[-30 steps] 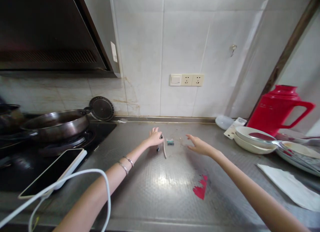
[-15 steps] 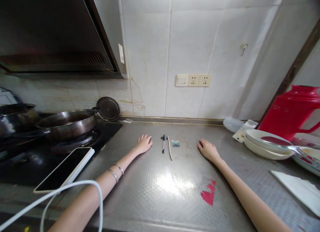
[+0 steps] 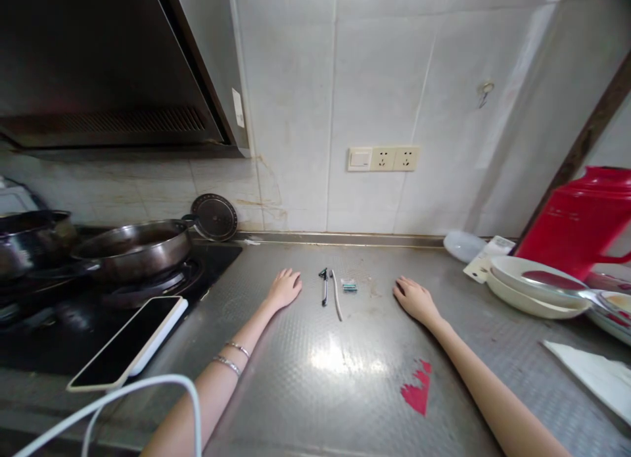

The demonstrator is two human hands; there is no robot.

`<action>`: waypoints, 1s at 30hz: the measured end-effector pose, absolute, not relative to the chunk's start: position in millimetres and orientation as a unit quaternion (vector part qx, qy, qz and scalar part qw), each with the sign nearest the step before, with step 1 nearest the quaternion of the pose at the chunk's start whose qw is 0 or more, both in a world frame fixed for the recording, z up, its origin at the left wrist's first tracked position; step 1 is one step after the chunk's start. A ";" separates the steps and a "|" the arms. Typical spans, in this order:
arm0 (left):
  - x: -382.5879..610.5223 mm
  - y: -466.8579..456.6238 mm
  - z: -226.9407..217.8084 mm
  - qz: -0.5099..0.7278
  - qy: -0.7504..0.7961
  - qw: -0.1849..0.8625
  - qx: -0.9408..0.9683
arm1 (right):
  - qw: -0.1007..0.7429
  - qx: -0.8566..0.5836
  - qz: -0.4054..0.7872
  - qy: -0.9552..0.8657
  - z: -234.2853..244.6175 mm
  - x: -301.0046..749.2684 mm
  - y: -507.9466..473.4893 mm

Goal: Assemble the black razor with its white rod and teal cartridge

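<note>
Zero objects gripped | left hand (image 3: 284,288) flat on counter (image 3: 345,384), fingers extended, near black tool (image 3: 324,287) | right hand (image 3: 415,298) flat, fingers extended, near green packet (image 3: 349,285) | white strip (image 3: 337,296) just beside tool

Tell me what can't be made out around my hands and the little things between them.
All in the head view:
Green packet: too small to read.
Dark tool and white stick, between the left hand and right hand: too small to identify.
Red jug: cut off by the right edge.
Pot: cut off by the left edge.
</note>
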State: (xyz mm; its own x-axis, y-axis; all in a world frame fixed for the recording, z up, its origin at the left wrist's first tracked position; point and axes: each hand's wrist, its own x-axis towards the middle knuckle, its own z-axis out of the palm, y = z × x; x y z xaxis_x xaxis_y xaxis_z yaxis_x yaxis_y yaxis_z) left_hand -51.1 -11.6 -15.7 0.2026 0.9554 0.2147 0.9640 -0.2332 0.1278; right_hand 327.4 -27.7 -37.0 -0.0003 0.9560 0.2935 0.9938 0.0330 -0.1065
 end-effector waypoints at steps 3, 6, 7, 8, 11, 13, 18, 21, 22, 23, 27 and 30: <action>-50.8 -11.2 -15.6 -0.127 -0.621 0.021 -0.773 | 0.145 -0.693 -0.061 -0.704 -37.1 328.1 -27.4; -50.5 -10.6 -16.3 -0.129 -0.620 0.029 -0.774 | 0.142 -0.690 -0.062 -0.707 -36.7 328.5 -27.5; -50.6 -10.4 -16.7 -0.130 -0.618 0.030 -0.775 | 0.141 -0.689 -0.063 -0.708 -36.5 328.6 -27.7; -50.8 -10.1 -17.0 -0.130 -0.616 0.030 -0.777 | 0.141 -0.689 -0.063 -0.708 -36.3 328.6 -27.9; -51.9 -9.0 -18.2 -0.131 -0.612 0.030 -0.780 | 0.141 -0.689 -0.062 -0.709 -36.0 328.7 -28.2; -52.6 -8.2 -18.9 -0.133 -0.610 0.031 -0.780 | 0.142 -0.689 -0.060 -0.708 -36.1 329.1 -28.1; -52.3 -8.1 -19.0 -0.135 -0.614 0.021 -0.778 | 0.138 -0.690 -0.060 -0.708 -37.4 330.1 -26.7; -50.2 -10.8 -15.2 -0.147 -0.619 0.032 -0.771 | 0.143 -0.691 -0.062 -0.706 -37.8 330.1 -26.2; -49.1 -12.0 -12.9 -0.155 -0.621 0.035 -0.768 | 0.146 -0.691 -0.061 -0.705 -37.8 329.9 -26.2; -47.7 -13.1 -10.1 -0.165 -0.623 0.034 -0.763 | 0.149 -0.692 -0.062 -0.704 -37.6 329.6 -26.3; -37.2 -13.6 3.0 -0.202 -0.651 -0.006 -0.732 | 0.154 -0.698 -0.067 -0.696 -37.0 327.9 -26.8; -22.4 -8.1 10.4 -0.200 -0.663 -0.037 -0.720 | 0.157 -0.699 -0.065 -0.695 -36.4 326.8 -27.2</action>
